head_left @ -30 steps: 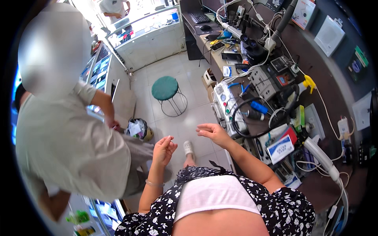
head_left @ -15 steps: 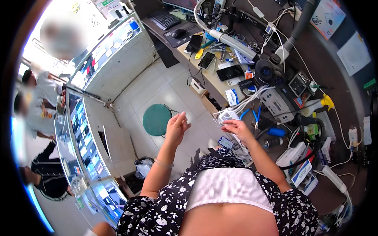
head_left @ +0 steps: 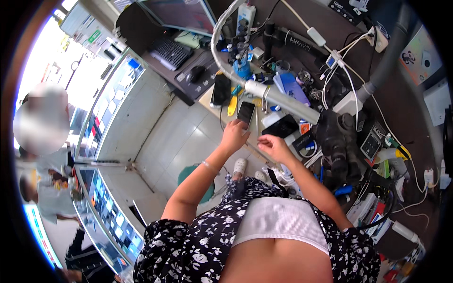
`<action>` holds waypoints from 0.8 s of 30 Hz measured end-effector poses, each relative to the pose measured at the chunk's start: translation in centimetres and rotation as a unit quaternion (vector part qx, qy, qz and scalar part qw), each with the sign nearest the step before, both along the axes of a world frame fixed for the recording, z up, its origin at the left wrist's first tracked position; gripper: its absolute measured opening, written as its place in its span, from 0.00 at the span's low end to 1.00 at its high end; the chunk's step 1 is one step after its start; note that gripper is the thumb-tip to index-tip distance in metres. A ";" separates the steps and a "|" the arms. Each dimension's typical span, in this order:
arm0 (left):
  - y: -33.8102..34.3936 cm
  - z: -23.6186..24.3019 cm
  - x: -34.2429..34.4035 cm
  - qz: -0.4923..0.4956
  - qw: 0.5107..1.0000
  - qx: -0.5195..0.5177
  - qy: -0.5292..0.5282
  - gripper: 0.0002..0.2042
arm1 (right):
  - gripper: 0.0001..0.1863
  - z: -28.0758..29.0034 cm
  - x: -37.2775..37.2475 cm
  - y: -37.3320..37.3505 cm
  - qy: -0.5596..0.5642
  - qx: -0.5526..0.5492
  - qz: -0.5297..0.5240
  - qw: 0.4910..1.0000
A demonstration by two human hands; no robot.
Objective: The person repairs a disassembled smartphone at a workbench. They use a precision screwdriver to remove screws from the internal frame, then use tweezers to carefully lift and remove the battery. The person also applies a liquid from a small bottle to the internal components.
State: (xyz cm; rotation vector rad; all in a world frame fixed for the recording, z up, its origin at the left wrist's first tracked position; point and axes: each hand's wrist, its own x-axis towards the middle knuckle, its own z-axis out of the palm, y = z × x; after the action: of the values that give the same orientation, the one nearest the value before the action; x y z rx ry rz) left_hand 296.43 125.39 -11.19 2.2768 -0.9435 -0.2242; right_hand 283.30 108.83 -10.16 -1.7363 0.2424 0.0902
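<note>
My left hand (head_left: 234, 137) reaches over the edge of a cluttered workbench (head_left: 207, 101) and touches the lower end of a dark smartphone (head_left: 246, 113) lying there; whether it grips the phone is unclear. My right hand (head_left: 273, 147) hovers just to the right with fingers loosely curled and nothing in it, close to a black phone (head_left: 283, 126). Another dark phone (head_left: 220, 89) and a yellow tool (head_left: 232, 104) lie a little beyond my left hand. My forearms come up from a floral garment at the bottom.
A microscope (head_left: 337, 141) on a grey arm (head_left: 278, 96) stands right of my hands amid cables, power strips and tools. A keyboard (head_left: 170, 52) and mouse (head_left: 195, 74) lie behind. A green stool (head_left: 188, 177) is on the tiled floor; glass counters (head_left: 111, 108) and people are left.
The view has swung up from the floor toward the bench. Both hands have moved forward from in front of my body to the bench, the left reaching the phone.
</note>
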 end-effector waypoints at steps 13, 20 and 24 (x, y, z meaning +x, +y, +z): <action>-10.3 -9.9 17.3 -0.200 0.970 0.031 -0.135 0.11 | 0.15 -2.1 -0.5 -1.3 0.099 -0.066 -0.216 0.969; -7.0 0.8 11.5 -0.194 0.822 -0.102 0.526 0.12 | 0.29 1.9 2.3 1.1 -0.051 -0.200 -0.302 0.931; -6.3 4.1 6.1 -0.333 0.727 -0.015 0.601 0.13 | 0.21 3.7 0.5 0.8 -0.065 -0.205 -0.223 0.951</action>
State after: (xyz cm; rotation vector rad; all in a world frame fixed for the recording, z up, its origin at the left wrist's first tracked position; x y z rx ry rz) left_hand 302.55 119.09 -7.13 1.1318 -0.8840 -1.7104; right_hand 283.75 109.66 -6.45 -2.0446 0.5817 -0.4311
